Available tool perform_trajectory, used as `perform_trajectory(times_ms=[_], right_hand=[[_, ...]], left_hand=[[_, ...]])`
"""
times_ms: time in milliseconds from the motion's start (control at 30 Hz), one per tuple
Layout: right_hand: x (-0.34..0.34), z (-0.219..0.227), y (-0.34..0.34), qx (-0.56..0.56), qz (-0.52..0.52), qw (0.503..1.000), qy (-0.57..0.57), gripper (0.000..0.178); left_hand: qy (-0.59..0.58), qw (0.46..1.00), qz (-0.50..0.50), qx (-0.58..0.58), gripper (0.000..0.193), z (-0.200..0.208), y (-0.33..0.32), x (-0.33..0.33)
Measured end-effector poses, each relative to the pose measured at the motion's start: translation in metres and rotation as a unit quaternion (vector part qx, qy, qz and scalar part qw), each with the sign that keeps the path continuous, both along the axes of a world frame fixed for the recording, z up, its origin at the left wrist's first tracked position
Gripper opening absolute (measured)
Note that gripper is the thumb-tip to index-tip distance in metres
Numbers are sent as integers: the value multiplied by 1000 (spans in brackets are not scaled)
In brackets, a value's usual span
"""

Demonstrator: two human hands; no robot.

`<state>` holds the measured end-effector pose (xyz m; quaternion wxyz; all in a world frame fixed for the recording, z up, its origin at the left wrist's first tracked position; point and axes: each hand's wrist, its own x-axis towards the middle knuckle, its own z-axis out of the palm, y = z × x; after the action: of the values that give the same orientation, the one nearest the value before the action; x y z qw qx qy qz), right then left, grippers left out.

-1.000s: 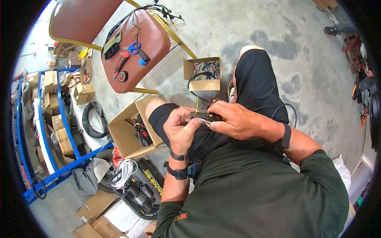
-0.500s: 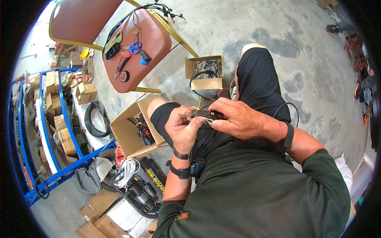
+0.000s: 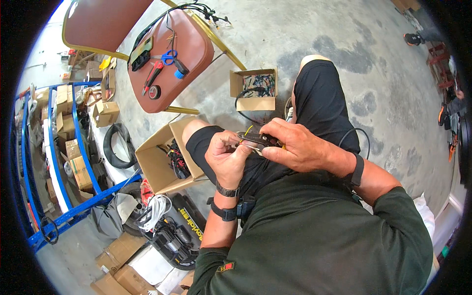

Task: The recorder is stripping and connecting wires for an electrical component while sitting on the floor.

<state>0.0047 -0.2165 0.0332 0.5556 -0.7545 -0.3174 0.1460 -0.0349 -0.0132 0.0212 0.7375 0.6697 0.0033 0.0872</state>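
Right hand (image 3: 300,147): fingers curled down and closed over a small dark tool (image 3: 258,140), thumb side toward the body, knuckles up. The tool sticks out from under the fingers toward the left hand; its exact kind cannot be told, most of it is covered.

Left hand (image 3: 227,156): loosely closed, fingertips pinched at the free end of the tool, just touching the right hand's fingertips. A thin yellow wire (image 3: 247,131) rises from the pinch point, right between the two hands. Whether the wire is clamped in the tool is hidden.

Both hands sit over the person's lap, above the black shorts (image 3: 319,103). A black cable (image 3: 361,140) loops just beyond the right wrist.

Surroundings relative to the hands:
- Open cardboard box (image 3: 157,164) with black and red wiring inside, just beside the left hand on its outer side, on the concrete floor (image 3: 314,34).
- Smaller cardboard box (image 3: 255,91) with mixed coloured wires, ahead of the hands, near the right knee.
- Folding chair (image 3: 194,49), well ahead and left of the left hand; on its seat lie blue-handled scissors (image 3: 169,56), red-handled pliers (image 3: 151,76) and a roll of black tape (image 3: 155,92).
- Blue metal rack (image 3: 73,147) with small boxes, well apart on the left.
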Motion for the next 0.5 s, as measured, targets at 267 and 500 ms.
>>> perform_trajectory(times_ms=[267,500], right_hand=[[-1,5,0,7,-26,999,18,37],[-1,7,-3,6,-39,999,30,35]], left_hand=[[26,998,35,47,24,10,-8,1],[81,992,58,74,27,13,-11,1]])
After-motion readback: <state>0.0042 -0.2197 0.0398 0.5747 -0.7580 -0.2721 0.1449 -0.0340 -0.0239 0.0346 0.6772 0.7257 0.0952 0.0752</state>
